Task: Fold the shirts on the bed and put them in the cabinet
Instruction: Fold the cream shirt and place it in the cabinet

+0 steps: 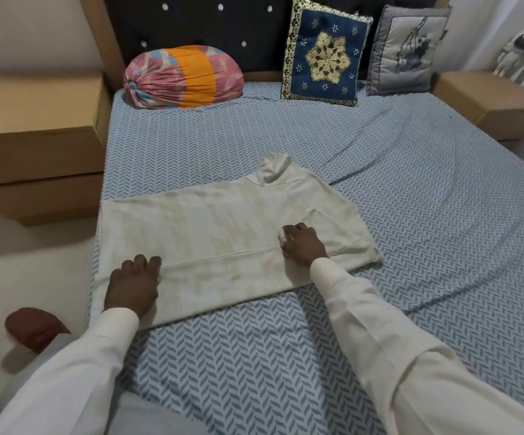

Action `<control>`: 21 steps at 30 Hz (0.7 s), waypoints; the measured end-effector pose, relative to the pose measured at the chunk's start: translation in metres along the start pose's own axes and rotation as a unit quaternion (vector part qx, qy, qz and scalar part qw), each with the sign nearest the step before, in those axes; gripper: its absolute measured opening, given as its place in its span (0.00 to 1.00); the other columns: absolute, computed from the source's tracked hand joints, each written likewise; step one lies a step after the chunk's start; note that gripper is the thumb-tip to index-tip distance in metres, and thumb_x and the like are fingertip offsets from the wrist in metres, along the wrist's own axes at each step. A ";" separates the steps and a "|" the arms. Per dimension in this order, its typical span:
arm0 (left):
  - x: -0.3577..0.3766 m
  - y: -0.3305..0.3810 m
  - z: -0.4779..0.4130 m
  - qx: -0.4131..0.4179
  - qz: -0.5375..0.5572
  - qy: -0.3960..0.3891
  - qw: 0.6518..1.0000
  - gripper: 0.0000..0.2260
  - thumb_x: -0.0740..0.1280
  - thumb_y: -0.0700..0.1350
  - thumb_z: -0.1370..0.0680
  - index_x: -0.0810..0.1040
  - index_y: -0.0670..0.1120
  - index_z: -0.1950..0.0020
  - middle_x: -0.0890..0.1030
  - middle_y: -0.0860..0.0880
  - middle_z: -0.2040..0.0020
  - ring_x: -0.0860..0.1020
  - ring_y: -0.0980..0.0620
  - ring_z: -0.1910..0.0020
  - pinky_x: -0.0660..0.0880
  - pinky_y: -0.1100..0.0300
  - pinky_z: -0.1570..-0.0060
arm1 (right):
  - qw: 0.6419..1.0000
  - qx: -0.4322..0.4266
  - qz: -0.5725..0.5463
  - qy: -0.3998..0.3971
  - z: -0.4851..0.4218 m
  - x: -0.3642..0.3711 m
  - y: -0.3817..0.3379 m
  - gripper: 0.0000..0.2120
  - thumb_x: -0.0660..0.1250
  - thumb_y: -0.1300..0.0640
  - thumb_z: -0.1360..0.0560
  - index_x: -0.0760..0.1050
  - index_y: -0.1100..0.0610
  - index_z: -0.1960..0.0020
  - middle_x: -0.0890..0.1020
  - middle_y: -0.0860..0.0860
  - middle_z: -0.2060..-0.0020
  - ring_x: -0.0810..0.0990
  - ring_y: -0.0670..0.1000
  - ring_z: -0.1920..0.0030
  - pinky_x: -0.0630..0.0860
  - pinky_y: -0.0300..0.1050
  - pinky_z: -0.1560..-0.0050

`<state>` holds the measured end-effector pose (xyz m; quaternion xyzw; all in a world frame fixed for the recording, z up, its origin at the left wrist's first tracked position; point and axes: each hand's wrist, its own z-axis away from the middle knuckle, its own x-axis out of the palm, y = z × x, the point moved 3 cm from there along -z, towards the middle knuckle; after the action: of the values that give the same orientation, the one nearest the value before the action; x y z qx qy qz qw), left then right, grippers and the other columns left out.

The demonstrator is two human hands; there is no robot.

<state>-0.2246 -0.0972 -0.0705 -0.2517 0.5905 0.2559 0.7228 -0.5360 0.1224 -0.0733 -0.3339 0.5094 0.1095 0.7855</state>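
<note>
Shirt (223, 224) soft, light, limp. My left hand (132, 284) and right hand (303, 243) pinch its folded edge; best hold.

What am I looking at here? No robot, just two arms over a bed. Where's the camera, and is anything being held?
There is no robot here: a person works with bare hands. The single picture comes from a wide-angle camera on the person's head, looking forward and down, so both sleeved arms enter from the bottom edge. A cream shirt lies flat on the bed, partly folded, with its collar toward the headboard. The left hand rests on the shirt's near-left part, fingers bent at a folded edge; whether they pinch it I cannot tell. The right hand pinches a bit of cloth near the shirt's right side. At the headboard are a striped bolster, a blue cushion and a grey cushion.
</note>
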 end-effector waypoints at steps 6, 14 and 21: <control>0.005 -0.020 0.010 0.011 -0.005 0.126 0.992 0.14 0.58 0.37 0.34 0.75 0.36 0.52 0.72 0.36 0.64 0.72 0.37 0.66 0.69 0.47 0.68 | 0.976 0.082 -0.096 0.177 0.011 -0.022 0.028 0.10 0.61 0.54 0.24 0.74 0.52 0.43 0.78 0.58 0.44 0.77 0.61 0.42 0.72 0.52 0.44; 0.019 -0.038 0.023 -0.081 0.061 0.169 0.980 0.22 0.58 0.38 0.31 0.72 0.35 0.37 0.72 0.31 0.42 0.69 0.30 0.41 0.61 0.34 0.36 | 0.884 0.342 -0.173 0.268 0.085 -0.045 0.146 0.18 0.69 0.54 0.30 0.70 0.56 0.44 0.73 0.61 0.40 0.74 0.64 0.41 0.71 0.55 0.42; 0.043 0.078 0.033 0.035 0.146 0.047 0.988 0.39 0.36 0.69 0.25 0.45 0.48 0.20 0.45 0.44 0.20 0.44 0.42 0.21 0.32 0.50 0.28 | 0.846 0.316 -0.312 0.293 0.076 -0.046 0.148 0.06 0.62 0.64 0.24 0.76 0.56 0.54 0.83 0.63 0.58 0.81 0.57 0.69 0.80 0.47 0.71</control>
<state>-0.2459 -0.0143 -0.1114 -0.1491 0.6627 0.3255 0.6578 -0.5780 0.2898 -0.0744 -0.2254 0.5919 -0.4116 0.6553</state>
